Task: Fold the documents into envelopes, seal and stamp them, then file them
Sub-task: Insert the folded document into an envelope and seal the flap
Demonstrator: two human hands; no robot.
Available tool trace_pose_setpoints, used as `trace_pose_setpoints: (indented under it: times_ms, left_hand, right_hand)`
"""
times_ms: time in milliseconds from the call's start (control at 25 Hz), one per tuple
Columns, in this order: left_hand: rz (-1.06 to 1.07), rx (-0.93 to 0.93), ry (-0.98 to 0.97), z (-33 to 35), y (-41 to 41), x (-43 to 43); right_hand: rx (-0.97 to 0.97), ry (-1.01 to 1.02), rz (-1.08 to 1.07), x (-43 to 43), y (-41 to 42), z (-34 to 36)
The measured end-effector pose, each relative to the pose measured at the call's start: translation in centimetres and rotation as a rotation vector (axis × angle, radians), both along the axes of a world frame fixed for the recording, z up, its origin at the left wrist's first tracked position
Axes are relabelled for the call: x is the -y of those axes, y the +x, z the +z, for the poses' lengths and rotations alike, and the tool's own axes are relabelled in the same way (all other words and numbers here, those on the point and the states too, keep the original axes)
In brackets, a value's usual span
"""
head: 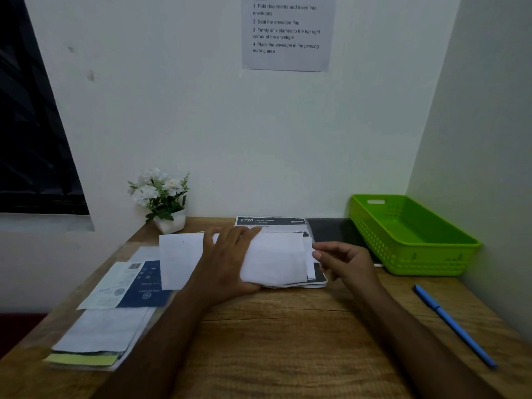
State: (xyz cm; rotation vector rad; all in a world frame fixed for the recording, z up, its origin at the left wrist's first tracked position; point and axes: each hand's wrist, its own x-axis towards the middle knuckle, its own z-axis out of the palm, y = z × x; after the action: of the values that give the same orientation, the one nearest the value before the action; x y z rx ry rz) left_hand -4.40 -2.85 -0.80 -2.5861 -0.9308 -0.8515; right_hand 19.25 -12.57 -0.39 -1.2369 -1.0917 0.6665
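Note:
A white envelope (pixel 273 257) lies across the middle of the wooden desk (pixel 288 341), on top of a stack of printed documents (pixel 270 221). My left hand (pixel 227 260) lies flat over the envelope's left half, fingers spread toward the wall. At the envelope's right end my right hand (pixel 342 262) pinches the edge of a folded white sheet (pixel 309 260) that sticks out of the opening. A second white sheet (pixel 180 260) juts out to the left under my left hand.
A green plastic basket (pixel 411 237) stands at the back right. A blue pen (pixel 454 325) lies near the right edge. A pile of envelopes and a blue leaflet (pixel 109 318) fills the left side. A small flower pot (pixel 164 197) and a dark folder (pixel 334 230) stand by the wall.

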Motion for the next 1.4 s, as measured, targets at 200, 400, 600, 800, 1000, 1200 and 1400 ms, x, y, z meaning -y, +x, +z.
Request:
trace_pose_setpoints:
  times_ms: [200,400,600,800,1000,1200,1400]
  left_hand:
    - [0.005,0.007,0.031,0.1,0.5,0.3]
    - [0.003,-0.01,0.032,0.1,0.8,0.5]
    - [0.033,-0.024,0.033,0.1,0.7,0.6]
    - [0.059,-0.133,0.102,0.0,0.9,0.9]
    - [0.071,-0.166,0.121,0.0,1.3,1.2]
    - [0.055,-0.182,0.174,0.1,1.9,1.7]
    - [-0.004,-0.187,0.251,-0.2,2.9,2.4]
  right_hand:
    - [0.133,0.032,-0.01,-0.2,-0.2,-0.3]
    - [0.21,0.033,-0.052,-0.7,-0.3,-1.0]
    - [-0.132,-0.068,0.013,-0.5,-0.7,-0.3]
    - [-0.202,-0.167,0.121,0.2,-0.6,0.1]
    - [-0.174,-0.119,0.164,0.5,-0.8,0.2]
    - [-0.102,-0.106,0.082,0.5,-0.9,0.2]
    - [0.07,-0.002,-0.02,0.6,-1.5,0.1]
